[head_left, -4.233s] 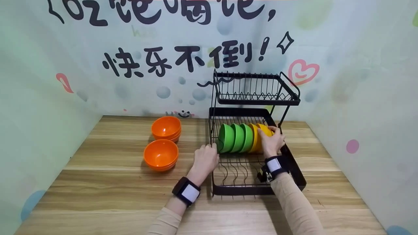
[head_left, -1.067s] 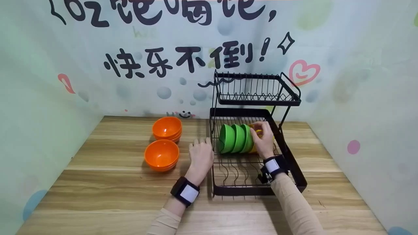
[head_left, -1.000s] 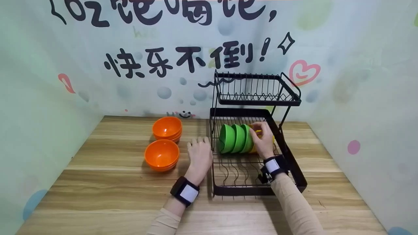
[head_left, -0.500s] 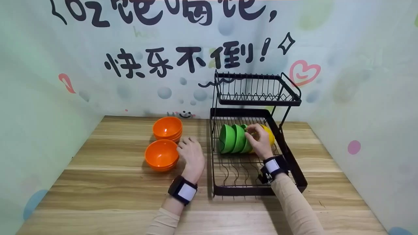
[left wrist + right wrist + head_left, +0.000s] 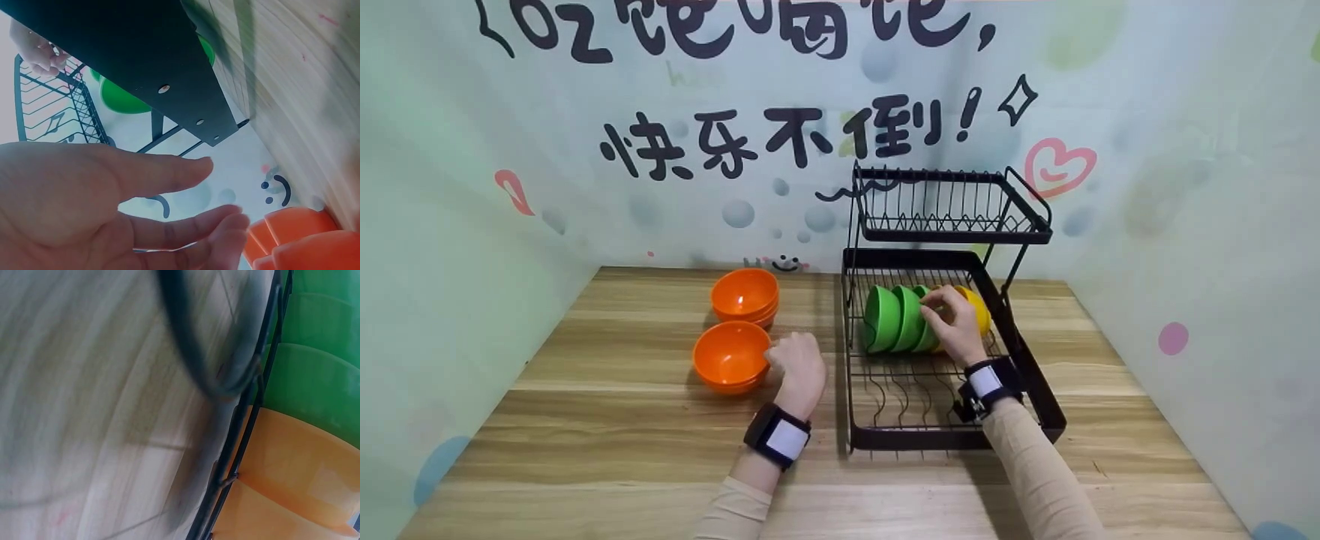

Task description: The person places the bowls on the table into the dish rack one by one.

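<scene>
My left hand (image 5: 799, 367) is just right of the front orange bowls (image 5: 730, 354), overlapping their rim in the head view. In the left wrist view its thumb (image 5: 180, 171) and fingers stand apart with nothing between them, and the orange bowls (image 5: 315, 239) lie beyond the fingertips. Over the lower tier of a black dish rack (image 5: 952, 437), my right hand (image 5: 956, 326) hovers with loosely bent fingers. Green bowls (image 5: 883, 319) and yellow bowls (image 5: 978, 309) stand on edge in a row below it, partly hidden by the hand. The right wrist view shows green (image 5: 315, 382) and yellow bowls (image 5: 304, 461), without fingers.
A second stack of orange bowls (image 5: 742, 292) stands behind the front one on the wooden table (image 5: 607, 420). The rack's upper tier (image 5: 952, 235) rises behind the row of bowls. A printed backdrop (image 5: 780, 150) closes off the back and sides.
My left hand has let go of the rack's left side and moved left to the front orange bowls. My right hand has shifted left from the yellow bowls, past the green-yellow boundary.
</scene>
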Action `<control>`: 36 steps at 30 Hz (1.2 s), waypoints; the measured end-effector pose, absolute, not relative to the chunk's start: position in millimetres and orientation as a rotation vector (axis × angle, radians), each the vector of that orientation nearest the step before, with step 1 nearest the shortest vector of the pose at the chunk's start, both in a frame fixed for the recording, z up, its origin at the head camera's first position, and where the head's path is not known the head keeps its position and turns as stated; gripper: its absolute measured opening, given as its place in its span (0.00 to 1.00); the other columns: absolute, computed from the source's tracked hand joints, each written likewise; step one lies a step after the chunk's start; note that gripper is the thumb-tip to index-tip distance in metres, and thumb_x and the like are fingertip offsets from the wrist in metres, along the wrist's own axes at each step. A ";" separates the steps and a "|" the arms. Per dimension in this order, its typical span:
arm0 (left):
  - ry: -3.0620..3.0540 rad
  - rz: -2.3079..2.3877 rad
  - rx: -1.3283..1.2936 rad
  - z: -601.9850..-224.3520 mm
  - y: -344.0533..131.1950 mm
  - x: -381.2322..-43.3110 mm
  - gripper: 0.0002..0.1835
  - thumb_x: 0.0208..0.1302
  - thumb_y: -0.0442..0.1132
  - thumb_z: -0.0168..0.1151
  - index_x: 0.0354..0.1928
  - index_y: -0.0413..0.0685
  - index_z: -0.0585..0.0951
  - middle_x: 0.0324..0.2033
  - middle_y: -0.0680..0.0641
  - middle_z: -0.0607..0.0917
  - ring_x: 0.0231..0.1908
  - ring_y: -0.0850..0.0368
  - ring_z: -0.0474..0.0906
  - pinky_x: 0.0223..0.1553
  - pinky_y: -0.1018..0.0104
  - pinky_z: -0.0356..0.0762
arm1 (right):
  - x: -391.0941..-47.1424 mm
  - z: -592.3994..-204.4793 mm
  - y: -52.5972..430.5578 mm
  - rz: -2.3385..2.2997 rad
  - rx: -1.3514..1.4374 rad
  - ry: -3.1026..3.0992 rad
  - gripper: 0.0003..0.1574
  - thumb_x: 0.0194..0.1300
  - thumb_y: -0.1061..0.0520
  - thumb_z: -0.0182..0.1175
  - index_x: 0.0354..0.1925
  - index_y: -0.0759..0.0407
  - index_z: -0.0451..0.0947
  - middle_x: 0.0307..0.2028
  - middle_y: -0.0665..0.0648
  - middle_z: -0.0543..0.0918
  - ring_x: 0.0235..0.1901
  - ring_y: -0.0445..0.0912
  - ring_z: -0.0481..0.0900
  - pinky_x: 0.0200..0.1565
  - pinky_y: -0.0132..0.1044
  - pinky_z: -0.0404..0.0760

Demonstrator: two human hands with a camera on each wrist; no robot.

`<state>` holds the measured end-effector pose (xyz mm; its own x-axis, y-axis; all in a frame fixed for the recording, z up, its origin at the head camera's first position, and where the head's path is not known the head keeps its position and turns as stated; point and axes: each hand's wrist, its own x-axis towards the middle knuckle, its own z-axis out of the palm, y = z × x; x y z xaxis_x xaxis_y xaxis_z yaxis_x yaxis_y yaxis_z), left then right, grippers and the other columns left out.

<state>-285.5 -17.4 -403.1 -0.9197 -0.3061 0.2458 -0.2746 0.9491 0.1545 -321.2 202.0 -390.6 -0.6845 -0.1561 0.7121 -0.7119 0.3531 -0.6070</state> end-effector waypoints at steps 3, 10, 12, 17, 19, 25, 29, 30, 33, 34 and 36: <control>-2.868 -0.183 0.424 -403.0 -18.3 -285.7 0.14 0.65 0.34 0.50 0.36 0.45 0.87 0.34 0.44 0.88 0.35 0.49 0.82 0.32 0.59 0.76 | -321.4 -390.4 201.9 1.316 0.756 -2.067 0.06 0.59 0.71 0.59 0.36 0.76 0.77 0.33 0.69 0.79 0.34 0.39 0.76 0.34 0.29 0.76; -2.757 -0.165 0.442 -402.5 -23.9 -288.7 0.19 0.69 0.33 0.41 0.52 0.34 0.78 0.46 0.37 0.77 0.48 0.44 0.71 0.45 0.55 0.74 | -322.2 -390.1 201.5 1.293 0.764 -2.057 0.05 0.59 0.71 0.59 0.34 0.76 0.77 0.31 0.68 0.79 0.33 0.38 0.75 0.35 0.27 0.73; -2.759 -0.176 0.462 -402.7 -26.6 -289.7 0.19 0.69 0.33 0.40 0.53 0.33 0.76 0.46 0.37 0.76 0.48 0.43 0.71 0.46 0.53 0.73 | -322.4 -390.1 201.5 1.291 0.763 -2.056 0.04 0.59 0.71 0.59 0.34 0.76 0.77 0.31 0.68 0.78 0.33 0.38 0.75 0.35 0.27 0.73; -2.811 -0.236 0.541 -404.6 -33.4 -292.8 0.17 0.70 0.32 0.40 0.49 0.33 0.77 0.40 0.37 0.79 0.41 0.44 0.78 0.39 0.56 0.75 | -322.0 -390.1 201.4 1.306 0.747 -2.065 0.04 0.59 0.71 0.59 0.34 0.76 0.77 0.31 0.68 0.78 0.33 0.39 0.75 0.36 0.26 0.73; -2.817 -0.255 0.564 -404.9 -35.8 -293.9 0.16 0.69 0.32 0.40 0.47 0.34 0.78 0.39 0.36 0.82 0.40 0.44 0.80 0.36 0.58 0.76 | -322.0 -390.3 201.5 1.305 0.744 -2.067 0.04 0.59 0.71 0.59 0.34 0.76 0.77 0.31 0.69 0.78 0.33 0.40 0.75 0.37 0.25 0.73; -2.784 -0.295 0.605 -403.2 -42.6 -296.2 0.13 0.69 0.31 0.41 0.46 0.37 0.76 0.35 0.37 0.86 0.36 0.46 0.83 0.31 0.61 0.77 | -322.2 -389.9 201.3 1.309 0.737 -2.070 0.04 0.58 0.72 0.59 0.33 0.75 0.78 0.31 0.69 0.78 0.33 0.40 0.75 0.37 0.22 0.72; -2.817 -0.319 0.615 -401.9 -47.0 -296.5 0.14 0.68 0.32 0.43 0.41 0.37 0.81 0.36 0.39 0.87 0.36 0.47 0.84 0.30 0.62 0.77 | -321.8 -389.2 201.4 1.312 0.738 -2.069 0.04 0.58 0.72 0.59 0.33 0.75 0.78 0.31 0.69 0.78 0.33 0.40 0.75 0.36 0.23 0.72; -2.834 -0.323 0.614 -401.6 -48.0 -296.5 0.15 0.68 0.32 0.44 0.40 0.37 0.82 0.36 0.40 0.87 0.37 0.48 0.84 0.30 0.62 0.77 | -321.7 -389.1 201.4 1.310 0.740 -2.068 0.04 0.58 0.72 0.59 0.33 0.75 0.78 0.31 0.69 0.78 0.33 0.40 0.75 0.36 0.23 0.72; -2.885 -0.328 0.596 -400.7 -50.5 -296.2 0.16 0.67 0.32 0.45 0.39 0.39 0.85 0.38 0.40 0.87 0.38 0.49 0.84 0.30 0.62 0.76 | -321.3 -388.9 201.2 1.303 0.755 -2.063 0.04 0.58 0.72 0.59 0.33 0.76 0.78 0.31 0.69 0.78 0.33 0.42 0.75 0.36 0.24 0.73; -2.899 -0.330 0.588 -400.3 -51.2 -296.2 0.16 0.67 0.32 0.45 0.39 0.40 0.85 0.38 0.40 0.87 0.38 0.49 0.84 0.31 0.62 0.77 | -321.3 -388.8 201.1 1.301 0.759 -2.062 0.04 0.58 0.72 0.59 0.33 0.76 0.78 0.31 0.70 0.78 0.33 0.42 0.75 0.36 0.24 0.73; -2.916 -0.334 0.574 -399.1 -52.2 -296.0 0.16 0.67 0.32 0.45 0.40 0.40 0.85 0.39 0.40 0.87 0.39 0.49 0.84 0.31 0.62 0.77 | -321.1 -388.6 200.9 1.297 0.762 -2.064 0.04 0.58 0.72 0.59 0.33 0.76 0.78 0.31 0.70 0.78 0.33 0.43 0.75 0.37 0.24 0.73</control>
